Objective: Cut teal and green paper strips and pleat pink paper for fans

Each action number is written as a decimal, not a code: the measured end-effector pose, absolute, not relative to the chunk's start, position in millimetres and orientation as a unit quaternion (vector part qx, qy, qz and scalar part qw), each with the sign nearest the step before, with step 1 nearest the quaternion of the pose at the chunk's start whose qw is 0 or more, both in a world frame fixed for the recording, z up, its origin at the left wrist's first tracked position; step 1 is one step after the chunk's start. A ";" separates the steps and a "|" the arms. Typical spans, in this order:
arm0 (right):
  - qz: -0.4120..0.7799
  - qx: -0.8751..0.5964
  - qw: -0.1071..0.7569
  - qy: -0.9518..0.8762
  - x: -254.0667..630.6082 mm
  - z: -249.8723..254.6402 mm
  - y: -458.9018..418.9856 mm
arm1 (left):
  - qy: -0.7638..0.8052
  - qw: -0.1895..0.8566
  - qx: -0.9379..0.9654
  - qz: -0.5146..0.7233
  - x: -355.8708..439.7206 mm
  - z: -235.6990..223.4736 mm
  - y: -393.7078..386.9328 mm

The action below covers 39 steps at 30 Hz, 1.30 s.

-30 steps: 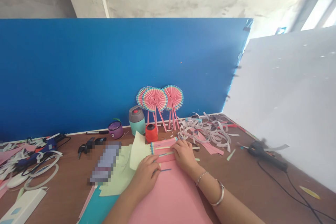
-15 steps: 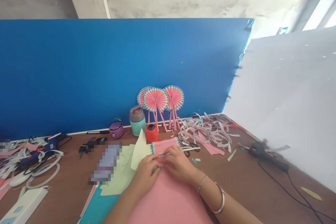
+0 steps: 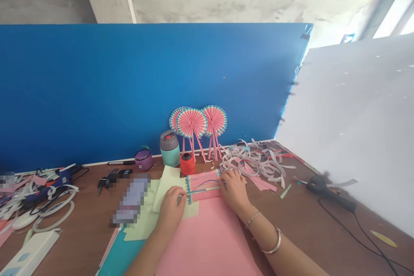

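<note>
A thin blue paper strip (image 3: pixel 201 190) stretches across a pink pleated paper (image 3: pixel 203 178) with blue-and-yellow striped ends. My left hand (image 3: pixel 172 207) pinches the strip's left end between thumb and forefinger, beside a pale yellow-green sheet (image 3: pixel 165 177). My right hand (image 3: pixel 234 187) rests with its fingers laid over the right end of the pleated paper, where the strip runs up to it; its fingertips are partly hidden. Beneath my hands lies a large pink sheet (image 3: pixel 210 241).
Several pink round fans (image 3: pixel 192 123) lean on the blue partition (image 3: pixel 129 95), behind a red thread spool (image 3: pixel 187 164) and a mint flask (image 3: pixel 170 155). White paper strips (image 3: pixel 255 161) are heaped at right, near a black corded tool (image 3: pixel 330 192). A power strip (image 3: pixel 30 254) lies left.
My hands have parted, left hand moving left and right hand moving right along the pleated paper. The blue strip now shows between them, and the raised yellow-green sheet has dropped flatter.
</note>
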State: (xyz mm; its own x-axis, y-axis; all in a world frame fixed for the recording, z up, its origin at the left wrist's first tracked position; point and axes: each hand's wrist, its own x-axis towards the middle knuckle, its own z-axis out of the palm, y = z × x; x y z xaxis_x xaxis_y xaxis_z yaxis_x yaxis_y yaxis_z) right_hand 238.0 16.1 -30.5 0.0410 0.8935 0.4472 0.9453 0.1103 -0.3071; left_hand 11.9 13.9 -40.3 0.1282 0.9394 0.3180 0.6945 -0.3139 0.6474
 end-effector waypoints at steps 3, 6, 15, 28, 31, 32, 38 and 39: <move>-0.054 -0.666 0.269 -0.694 238.1 -32.6 16.6 | 0.555 0.181 0.726 0.364 10.6 -42.6 15.1; -0.044 -0.658 0.266 -0.703 238.3 -35.0 17.1 | 0.554 0.177 0.723 0.374 9.8 -44.7 16.1; 0.041 -0.603 0.285 -0.744 239.6 -36.2 18.6 | 0.586 0.073 0.736 0.330 6.0 -57.5 21.2; 0.007 -0.627 0.259 -0.735 237.0 -38.9 16.6 | 0.571 0.108 0.751 0.313 11.8 -58.9 14.5; -0.001 -0.639 0.260 -0.724 236.0 -37.9 16.5 | 0.546 0.103 0.765 0.325 14.0 -53.2 13.1; -0.007 -0.651 0.260 -0.713 235.9 -37.2 16.4 | 0.534 0.103 0.773 0.327 14.9 -51.0 12.3; -0.017 -0.677 0.257 -0.689 235.4 -35.8 15.4 | 0.437 0.118 0.849 0.272 21.1 -35.8 -0.6; -0.017 -0.674 0.257 -0.692 235.1 -36.1 15.2 | 0.428 0.122 0.859 0.254 21.7 -34.6 -2.6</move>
